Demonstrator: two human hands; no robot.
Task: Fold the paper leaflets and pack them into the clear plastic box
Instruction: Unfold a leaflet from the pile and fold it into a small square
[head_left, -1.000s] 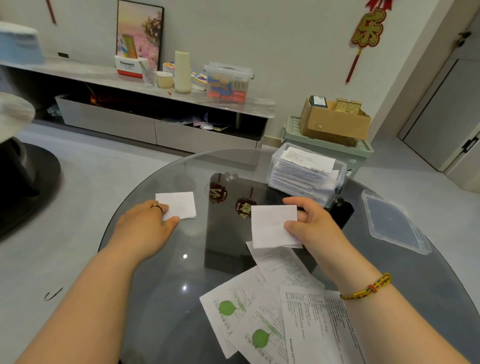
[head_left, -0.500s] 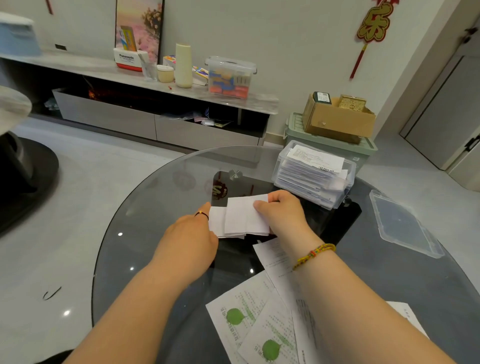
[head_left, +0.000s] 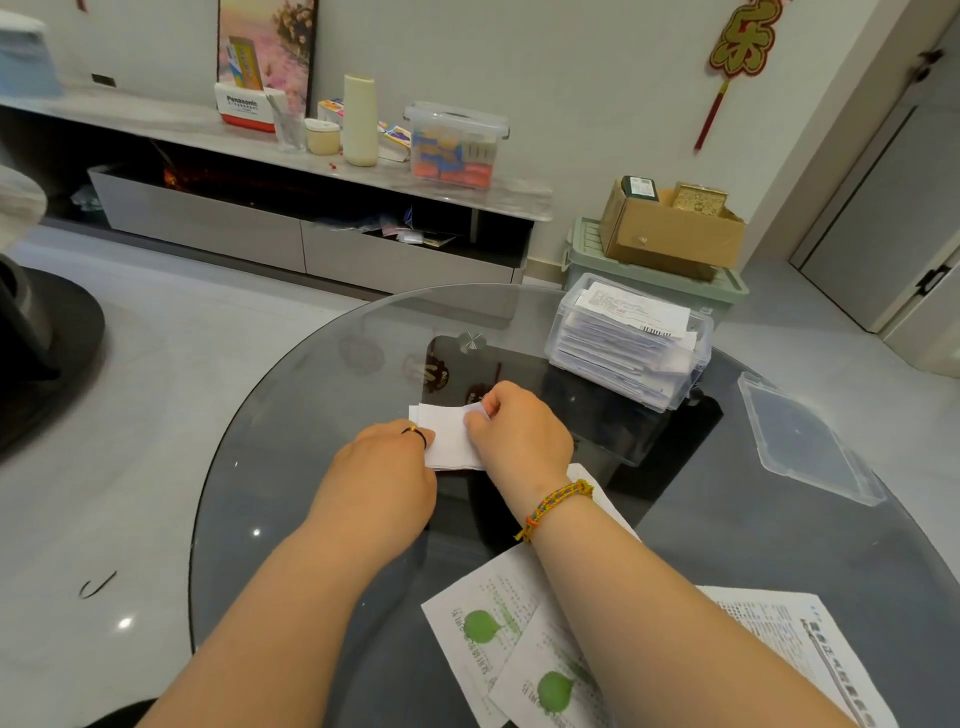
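**Box near full, folded stack between both hands**

I see the box (head_left: 623, 382) at the far side of the glass table (head_left: 311, 415), open and filled to its rim with packed leaflets (head_left: 634, 312). Its lid (head_left: 810, 441) lies apart on the table, further right. My right hand (head_left: 519, 436) pinches the top edge of the folded leaflets (head_left: 447, 439) with curled fingers, mid-table, near the box but clear of it. My left hand (head_left: 384, 467) meets their left edge. Its fingers are tucked under the hand, so I cannot tell whether they grip. At least 3 flat leaflets (head_left: 483, 623) lie nearest me, partly under my right forearm and cut off at the lower edge.
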